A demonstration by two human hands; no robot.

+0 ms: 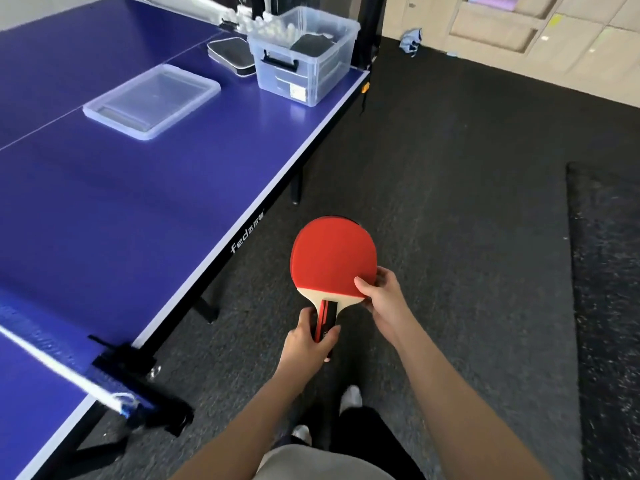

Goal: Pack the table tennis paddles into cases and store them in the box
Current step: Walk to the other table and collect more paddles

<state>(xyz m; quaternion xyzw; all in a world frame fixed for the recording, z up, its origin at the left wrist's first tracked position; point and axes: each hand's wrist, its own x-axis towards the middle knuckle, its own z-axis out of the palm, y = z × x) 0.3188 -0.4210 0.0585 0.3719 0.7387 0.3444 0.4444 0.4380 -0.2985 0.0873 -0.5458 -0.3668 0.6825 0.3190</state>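
Dark carpeted floor (pixel 467 202) beside a blue bench (pixel 138 209), paddle held over the floor.
The left hand (pixel 310 344) grips the handle of the red paddle (pixel 332 259); the right hand (pixel 382 297) pinches its blade edge. The clear box (pixel 304 57), its lid (pixel 152 100) and a black case (pixel 230 55) sit on the bench's far end.

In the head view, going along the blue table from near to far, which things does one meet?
Black net clamp → clear flat plastic lid → clear plastic storage box, with the black zipped paddle case beside it.
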